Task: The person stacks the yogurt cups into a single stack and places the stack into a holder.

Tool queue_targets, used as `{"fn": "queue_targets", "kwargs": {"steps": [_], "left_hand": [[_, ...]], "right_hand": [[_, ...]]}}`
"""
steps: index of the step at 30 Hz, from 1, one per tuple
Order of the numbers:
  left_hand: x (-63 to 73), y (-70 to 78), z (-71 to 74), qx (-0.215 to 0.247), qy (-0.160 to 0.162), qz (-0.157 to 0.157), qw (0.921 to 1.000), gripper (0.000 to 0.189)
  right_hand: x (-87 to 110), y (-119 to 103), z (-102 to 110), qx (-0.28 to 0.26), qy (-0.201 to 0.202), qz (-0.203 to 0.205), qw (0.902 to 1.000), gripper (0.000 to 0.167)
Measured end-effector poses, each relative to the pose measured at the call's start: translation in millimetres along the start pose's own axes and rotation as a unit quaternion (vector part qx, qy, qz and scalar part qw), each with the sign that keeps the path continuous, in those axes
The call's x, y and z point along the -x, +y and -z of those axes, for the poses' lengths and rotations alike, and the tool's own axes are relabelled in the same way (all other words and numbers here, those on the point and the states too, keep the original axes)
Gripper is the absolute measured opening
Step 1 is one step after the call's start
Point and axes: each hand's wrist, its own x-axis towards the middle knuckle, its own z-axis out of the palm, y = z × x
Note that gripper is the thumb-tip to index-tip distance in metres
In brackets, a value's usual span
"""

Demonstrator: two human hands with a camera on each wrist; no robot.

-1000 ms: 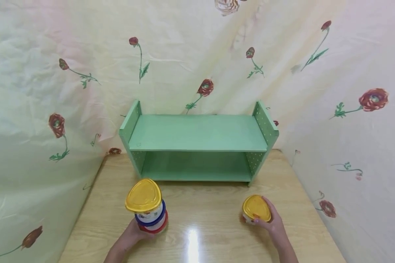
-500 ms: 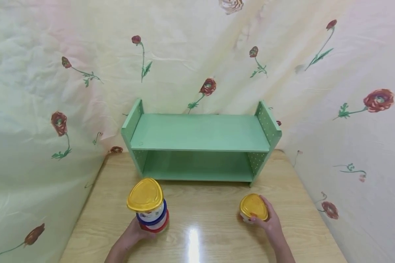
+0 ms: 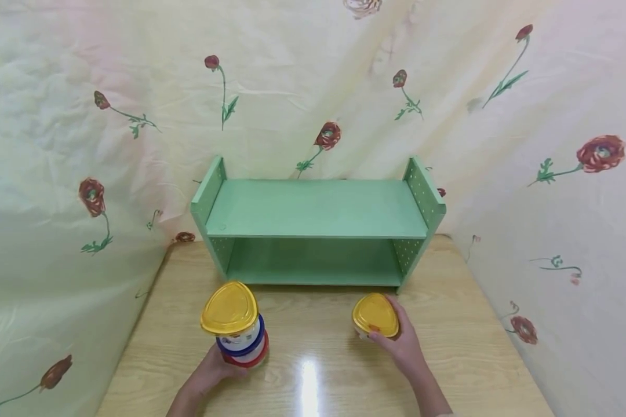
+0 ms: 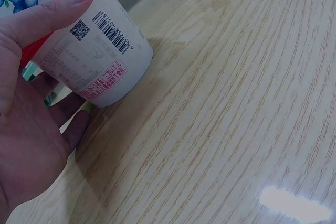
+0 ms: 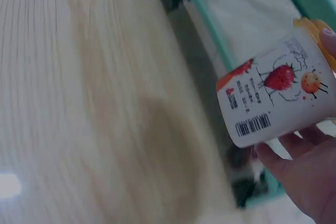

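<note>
At the left of the head view stands a stack of tubs: a yellow-lidded tub (image 3: 229, 308) on top, a blue-lidded tub (image 3: 261, 331) under it and a red-lidded tub (image 3: 255, 360) at the bottom. My left hand (image 3: 213, 370) grips the bottom tub, its thumb across the red rim in the left wrist view, where the white wall (image 4: 113, 40) carries a barcode. My right hand (image 3: 406, 346) holds another yellow-lidded tub (image 3: 375, 316) in front of the shelf's right part. In the right wrist view this strawberry-printed tub (image 5: 278, 85) hangs tilted above the table, over its shadow.
A green two-level shelf (image 3: 313, 208) stands at the back of the wooden table (image 3: 292, 324), against a flower-patterned cloth (image 3: 271, 87). Bare wood lies between the two hands. The cloth also closes off the left and right sides.
My right hand has carried its yellow-lidded tub leftward and a little toward the shelf. My left hand and the stack have stayed in place.
</note>
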Motion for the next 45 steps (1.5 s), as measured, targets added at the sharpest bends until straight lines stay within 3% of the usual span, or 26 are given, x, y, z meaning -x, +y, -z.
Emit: {"fn": "queue_targets", "kwargs": {"steps": [13,20,28,37,45], "left_hand": [[-0.7,0.4,0.4,-0.022,0.001,-0.004,0.9998,0.101],[2.0,0.0,-0.2,-0.022,0.004,-0.009,0.9997,0.1],[1.3,-5.4,1.1,-0.014,0.0,0.0,0.9999,0.102],[0.9,-0.9,0.0,-0.019,0.004,-0.011,0.9998,0.102],[0.6,-0.1,-0.3,0.008,-0.004,-0.006,0.9999,0.103]], "right_hand": [[-18.3,-63,-62,-0.084,-0.028,0.045,0.9951,0.093],[-33.5,-100,-85,-0.125,-0.071,0.053,0.9882,0.089],[-52.8,-134,-106,-0.077,-0.094,0.082,0.9892,0.09],[-67.4,-160,-117,-0.096,-0.11,0.124,0.9815,0.087],[-72.5,-196,-126,-0.111,-0.127,0.142,0.9755,0.087]]}}
